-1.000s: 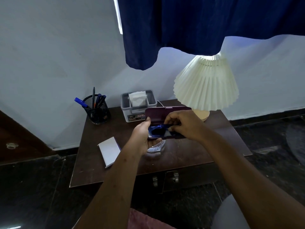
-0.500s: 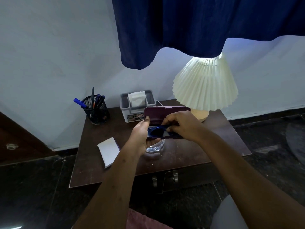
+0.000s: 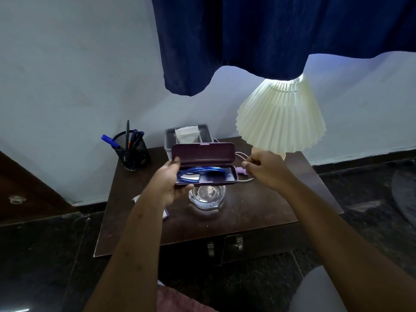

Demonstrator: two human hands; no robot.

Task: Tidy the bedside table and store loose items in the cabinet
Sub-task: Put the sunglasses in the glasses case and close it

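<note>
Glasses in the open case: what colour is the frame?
Blue. The glasses lie in the dark purple case; head view.

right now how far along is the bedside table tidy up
Early stage. Done: blue glasses lie inside the open purple glasses case. In hand: the left hand holds the case above the glass ashtray; the right hand is off it, fingers curled. Left: case lid not shut, cabinet doors closed, and the white notepad and ashtray sit on the bedside table.
</note>
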